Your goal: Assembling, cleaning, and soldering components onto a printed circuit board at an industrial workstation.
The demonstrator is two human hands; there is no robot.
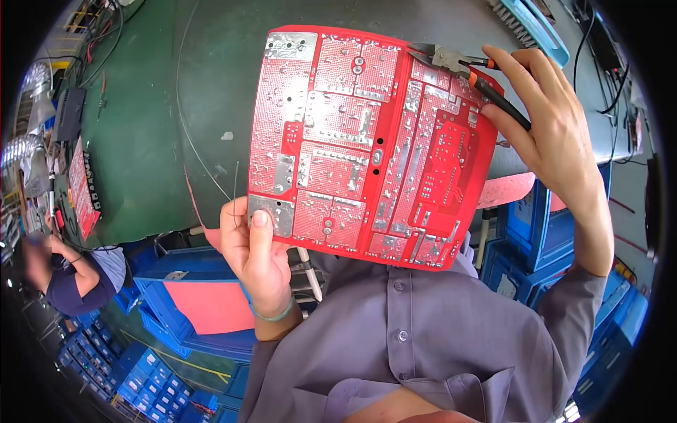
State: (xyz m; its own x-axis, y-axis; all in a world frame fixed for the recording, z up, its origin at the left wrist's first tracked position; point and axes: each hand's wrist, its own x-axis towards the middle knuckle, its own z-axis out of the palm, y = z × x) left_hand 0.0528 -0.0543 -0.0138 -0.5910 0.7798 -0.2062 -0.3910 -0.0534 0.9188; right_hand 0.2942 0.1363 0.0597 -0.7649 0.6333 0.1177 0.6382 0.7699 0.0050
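Note:
A large red circuit board [338,162], its soldered side toward me, is held up in front of my chest. My left hand [257,247] grips its lower left corner, thumb on the silvery pad, with a thin wire [208,169] curving up from beside the fingers. At the board's upper right, my right hand [539,113] holds side cutters [486,81] with black and orange handles. Their jaws point left and lie over the board's top edge; whether they touch it I cannot tell. The handles are spread somewhat apart.
The green work table [141,141] lies beyond the board. A blue brush [532,28] is at the top right. Blue bins [536,233] stand at the right, and a blue crate [169,282] sits lower left. Another person [77,275] works at far left near a second red board [83,190].

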